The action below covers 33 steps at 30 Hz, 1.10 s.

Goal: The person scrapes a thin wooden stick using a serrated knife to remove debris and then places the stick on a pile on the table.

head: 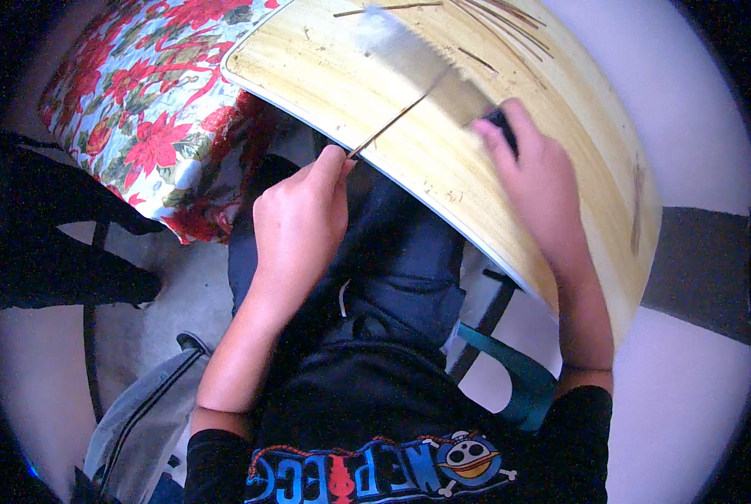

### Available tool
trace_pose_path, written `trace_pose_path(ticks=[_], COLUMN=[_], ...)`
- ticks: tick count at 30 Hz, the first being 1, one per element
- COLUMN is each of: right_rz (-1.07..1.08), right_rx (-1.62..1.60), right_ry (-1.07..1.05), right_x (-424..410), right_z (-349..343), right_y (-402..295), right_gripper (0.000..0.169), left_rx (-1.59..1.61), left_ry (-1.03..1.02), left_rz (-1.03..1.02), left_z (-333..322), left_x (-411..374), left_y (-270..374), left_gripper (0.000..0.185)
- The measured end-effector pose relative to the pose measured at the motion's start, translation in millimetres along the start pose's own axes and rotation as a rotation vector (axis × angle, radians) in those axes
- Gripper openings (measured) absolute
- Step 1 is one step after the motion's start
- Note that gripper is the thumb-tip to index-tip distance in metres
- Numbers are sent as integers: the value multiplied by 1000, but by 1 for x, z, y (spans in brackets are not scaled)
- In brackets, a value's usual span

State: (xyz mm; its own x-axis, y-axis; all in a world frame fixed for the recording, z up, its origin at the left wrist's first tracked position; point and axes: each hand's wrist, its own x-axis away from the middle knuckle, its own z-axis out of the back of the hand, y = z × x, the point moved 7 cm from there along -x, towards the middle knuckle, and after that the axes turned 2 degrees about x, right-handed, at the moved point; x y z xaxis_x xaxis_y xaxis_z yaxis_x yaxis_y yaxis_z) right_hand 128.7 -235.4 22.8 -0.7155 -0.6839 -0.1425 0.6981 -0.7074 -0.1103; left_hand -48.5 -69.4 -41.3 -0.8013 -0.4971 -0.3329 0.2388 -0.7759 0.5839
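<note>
My left hand [303,211] pinches the near end of a thin brown stick [388,123] between thumb and fingers, just off the edge of a light wood-look table [325,82]. The stick slants up and right over the tabletop. My right hand [530,164] is closed on the black handle of a wide, toothed metal blade [413,57], which looks like a handsaw and is blurred. The stick's far end meets the blade's near side; whether they touch, I cannot tell.
Several thin brown sticks [507,28] lie at the table's far side, with more at the right [637,201]. Small brown crumbs dot the tabletop. A poinsettia-print cloth [154,126] hangs at the left. A grey bag [142,403] is at lower left, a green chair part [514,372] at lower right.
</note>
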Motion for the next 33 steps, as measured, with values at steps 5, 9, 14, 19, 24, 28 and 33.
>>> trace_pose_path(ticks=[5,9,14,19,24,28,33], right_rz=[173,-39,54,-18,88,-44,52], right_rx=[-30,60,-26,26,-40,163,-23], right_ry=[-16,3,-59,12,-34,37,43], right_x=[27,-8,19,1,16,-13,18], right_z=[2,8,-4,3,-9,10,10], right_y=[-40,10,-21,4,-19,17,-22], right_gripper=[41,42,40,41,39,41,40], left_rx=[-20,-14,19,45,85,107,116], left_ry=[11,22,-69,-92,-160,-179,-178], left_rz=[-19,-37,52,80,153,188,197], left_z=[-1,1,-3,-2,-8,-5,-5], left_x=[1,-1,0,-3,-5,-6,-5], left_y=[0,2,-5,-6,-13,-15,-17], left_gripper=[7,7,10,13,19,22,21])
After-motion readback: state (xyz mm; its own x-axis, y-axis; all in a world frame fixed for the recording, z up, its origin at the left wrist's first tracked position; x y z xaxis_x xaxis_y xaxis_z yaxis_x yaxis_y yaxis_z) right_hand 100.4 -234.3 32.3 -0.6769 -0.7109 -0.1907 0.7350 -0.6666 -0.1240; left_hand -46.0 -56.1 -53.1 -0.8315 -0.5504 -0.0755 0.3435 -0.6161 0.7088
